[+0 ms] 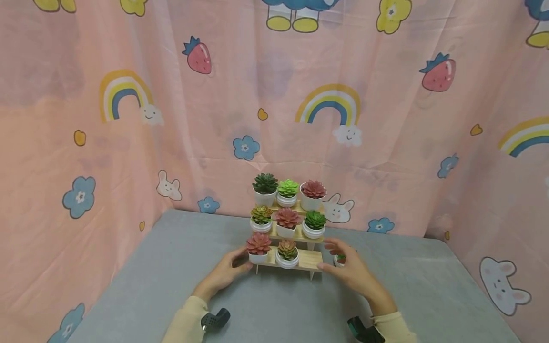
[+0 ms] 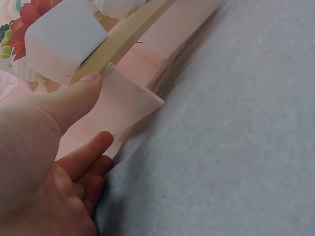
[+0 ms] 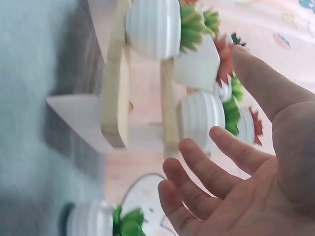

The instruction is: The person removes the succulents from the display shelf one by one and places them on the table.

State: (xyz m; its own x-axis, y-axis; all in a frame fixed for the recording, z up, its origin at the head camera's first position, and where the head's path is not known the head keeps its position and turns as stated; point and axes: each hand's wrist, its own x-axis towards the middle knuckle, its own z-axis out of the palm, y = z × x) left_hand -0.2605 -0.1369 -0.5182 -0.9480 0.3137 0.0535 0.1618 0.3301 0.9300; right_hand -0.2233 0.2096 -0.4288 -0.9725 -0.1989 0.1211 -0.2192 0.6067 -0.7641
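A three-tier wooden stand (image 1: 310,260) on white supports holds several small potted succulents. On its bottom step stand a red succulent (image 1: 258,244) in a white pot and, beside it, an orange-green succulent (image 1: 287,250); bare wood shows at the right end. My left hand (image 1: 224,274) is at the stand's left side. In the left wrist view its thumb (image 2: 88,93) touches the bottom step's end, while the fingers lie apart below. Beyond the right end, my right hand (image 1: 353,271) is spread and holds nothing. Behind it, a green succulent (image 1: 340,259) on the table is partly hidden.
The grey-covered table (image 1: 274,314) extends around the stand. A pink patterned curtain (image 1: 274,85) hangs close behind and along both sides. Other pots fill the upper steps, among them a dark green succulent (image 1: 265,183) and a green one (image 1: 315,220).
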